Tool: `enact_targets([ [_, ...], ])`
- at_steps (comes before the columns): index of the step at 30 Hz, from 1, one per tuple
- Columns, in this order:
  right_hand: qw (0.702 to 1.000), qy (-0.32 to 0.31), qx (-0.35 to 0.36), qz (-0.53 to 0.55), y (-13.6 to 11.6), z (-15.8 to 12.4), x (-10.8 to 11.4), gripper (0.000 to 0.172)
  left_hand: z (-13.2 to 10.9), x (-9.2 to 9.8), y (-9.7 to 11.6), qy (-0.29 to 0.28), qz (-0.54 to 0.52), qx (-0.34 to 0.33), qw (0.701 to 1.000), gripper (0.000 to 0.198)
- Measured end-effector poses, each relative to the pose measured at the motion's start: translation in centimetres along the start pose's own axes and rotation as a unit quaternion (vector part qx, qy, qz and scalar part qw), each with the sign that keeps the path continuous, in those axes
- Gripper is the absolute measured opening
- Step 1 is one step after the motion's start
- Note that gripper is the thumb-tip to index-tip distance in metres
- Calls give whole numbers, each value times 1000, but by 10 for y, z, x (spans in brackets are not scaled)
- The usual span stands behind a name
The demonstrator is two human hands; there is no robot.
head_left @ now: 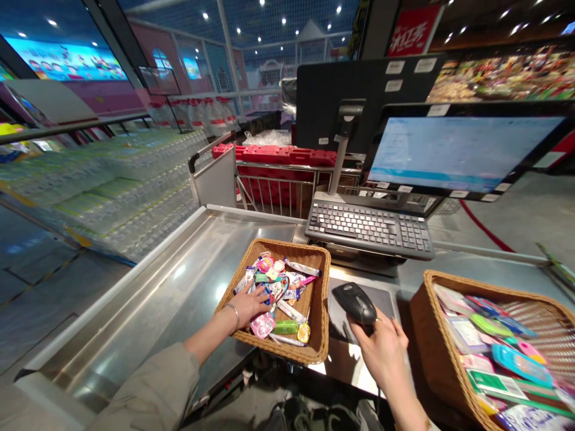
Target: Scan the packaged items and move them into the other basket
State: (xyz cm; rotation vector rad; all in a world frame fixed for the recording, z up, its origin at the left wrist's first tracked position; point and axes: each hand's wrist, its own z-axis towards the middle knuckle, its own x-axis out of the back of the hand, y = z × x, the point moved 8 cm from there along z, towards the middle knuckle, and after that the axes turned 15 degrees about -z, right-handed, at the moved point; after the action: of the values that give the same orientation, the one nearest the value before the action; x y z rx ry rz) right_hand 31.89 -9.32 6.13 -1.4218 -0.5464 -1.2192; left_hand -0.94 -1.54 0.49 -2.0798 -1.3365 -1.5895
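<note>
Scanner (pixel 354 301), handle hidden in right hand (pixel 384 347)

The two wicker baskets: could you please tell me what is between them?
In the head view, between the left basket and the right basket are the right hand, the black scanner it holds, and a grey panel.

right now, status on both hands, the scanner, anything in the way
Left hand among packets in middle wicker basket. Right hand holding black scanner, outside the basket. Basket's right rim between scanner and packets.
</note>
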Motion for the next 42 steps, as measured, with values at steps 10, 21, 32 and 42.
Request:
enact_targets([
  [10,1000,6,-6,-12,5,-2,6,50,11,18,14,53,-24,-4,998,71],
  [21,998,51,17,-39,13,-9,17,44,26,51,69,236,50,-46,969,59],
  [32,995,83,22,-59,25,-13,34,42,32,86,128,377,93,-79,918,62],
  [42,993,101,32,-52,27,-18,46,33,41,103,167,414,89,-92,901,58],
])
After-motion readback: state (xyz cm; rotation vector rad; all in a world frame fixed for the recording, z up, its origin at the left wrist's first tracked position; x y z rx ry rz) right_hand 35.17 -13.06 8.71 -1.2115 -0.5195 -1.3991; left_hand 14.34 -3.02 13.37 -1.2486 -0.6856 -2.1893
